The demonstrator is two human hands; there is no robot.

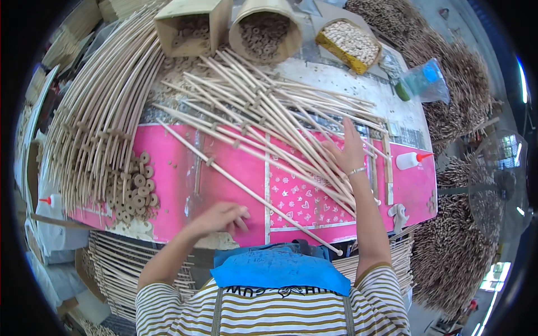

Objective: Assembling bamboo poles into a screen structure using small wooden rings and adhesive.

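Observation:
My right hand (pixel 348 150) lies against the right side of a loose pile of thin wooden sticks (pixel 280 123), fingers stretched out and thumb apart. Several of these sticks carry a small brown ring partway along. Over the pink sheet (pixel 235 193), my left hand (pixel 220 218) hovers with loosely bent fingers, apart and holding nothing that I can see. Between the hands one single stick (pixel 258 196) lies slanted, with a brown ring (pixel 210 161) on it and a pale ball (pixel 339 253) at its near end, which overhangs the table's edge.
Ringed sticks (pixel 101 123) are stacked at the left beside loose brown rings (pixel 137 193). A wooden box (pixel 188 28) and a round tub (pixel 266 31) hold more rings. A yellow container (pixel 347 46) holds pale beads. A white glue bottle (pixel 407 161) lies at the right.

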